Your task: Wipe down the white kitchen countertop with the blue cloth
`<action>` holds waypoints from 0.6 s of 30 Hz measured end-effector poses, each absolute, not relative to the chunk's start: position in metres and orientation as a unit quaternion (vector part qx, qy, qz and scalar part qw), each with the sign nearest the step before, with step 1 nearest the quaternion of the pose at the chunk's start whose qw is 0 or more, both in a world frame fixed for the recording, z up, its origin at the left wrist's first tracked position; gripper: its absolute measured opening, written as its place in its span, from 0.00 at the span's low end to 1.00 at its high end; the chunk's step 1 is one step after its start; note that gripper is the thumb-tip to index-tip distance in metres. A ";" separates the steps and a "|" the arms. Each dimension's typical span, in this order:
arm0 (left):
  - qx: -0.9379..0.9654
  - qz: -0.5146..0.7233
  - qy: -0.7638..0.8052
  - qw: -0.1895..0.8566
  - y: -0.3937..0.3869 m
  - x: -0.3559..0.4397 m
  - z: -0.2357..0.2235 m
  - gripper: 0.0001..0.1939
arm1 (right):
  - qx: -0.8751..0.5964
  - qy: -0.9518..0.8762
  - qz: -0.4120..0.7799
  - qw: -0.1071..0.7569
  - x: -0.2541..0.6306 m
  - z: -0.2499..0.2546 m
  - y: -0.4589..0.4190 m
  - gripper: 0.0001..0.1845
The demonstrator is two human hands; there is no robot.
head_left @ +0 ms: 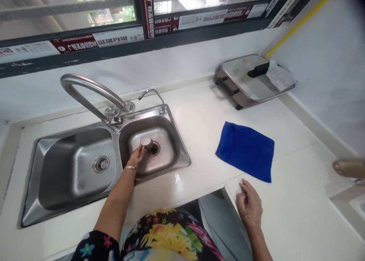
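Observation:
My left hand (137, 156) reaches into the small right basin of the steel double sink (182, 149) and grips a round metal drain strainer (146, 141), lifted just beside the open drain hole (154, 150). A thin bracelet sits on that wrist. My right hand (248, 204) rests on the white counter (288, 215), fingers loosely curled and holding nothing, just below a folded blue cloth (245, 151).
The large left basin has its own strainer (100, 164) in place. A tall curved faucet (91, 92) and a small tap (154, 95) stand behind the sink. A lidded electric pan (252, 80) sits at the back right corner, below a window.

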State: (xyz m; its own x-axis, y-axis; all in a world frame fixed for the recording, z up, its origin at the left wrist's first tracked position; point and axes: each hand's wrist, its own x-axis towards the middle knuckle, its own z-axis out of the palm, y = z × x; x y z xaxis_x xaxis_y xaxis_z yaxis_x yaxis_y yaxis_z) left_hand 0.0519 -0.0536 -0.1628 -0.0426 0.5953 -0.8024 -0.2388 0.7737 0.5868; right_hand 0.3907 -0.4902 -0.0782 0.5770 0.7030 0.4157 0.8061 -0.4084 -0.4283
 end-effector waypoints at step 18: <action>0.259 0.217 0.677 0.654 -0.071 0.057 -0.159 0.13 | -0.832 -0.461 -0.083 0.299 0.392 -0.080 -0.491 0.20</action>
